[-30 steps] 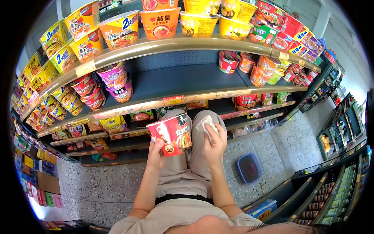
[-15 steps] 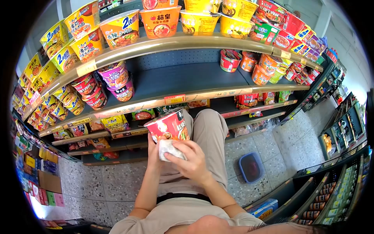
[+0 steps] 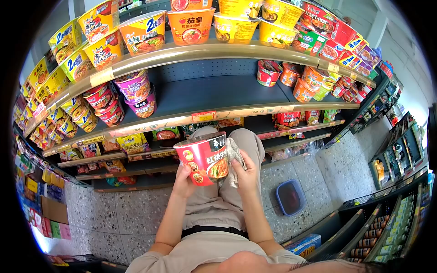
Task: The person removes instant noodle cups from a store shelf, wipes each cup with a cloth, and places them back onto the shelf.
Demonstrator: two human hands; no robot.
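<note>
A red instant noodle cup (image 3: pixel 200 160) with a black band near its rim is held above my lap, its picture side toward me. My left hand (image 3: pixel 183 181) grips it low on the left side, thumb on the front. On the other side, my right hand (image 3: pixel 246 174) is closed around a whitish, stained cloth (image 3: pixel 234 159), which lies against the cup's right wall. The fingers behind the cup and cloth are hidden.
Shelves of noodle cups (image 3: pixel 191 28) rise in front, with stacked purple cups (image 3: pixel 140 93) on the middle shelf (image 3: pixel 205 88). A blue-rimmed plastic tub (image 3: pixel 290 198) stands on the speckled floor (image 3: pixel 141 207) to my right. More racks (image 3: pixel 364 227) stand at the lower right.
The cup has turned to show more of its front and tilts less. The cloth, in my right hand, has gone from the cup's lower front to its right side.
</note>
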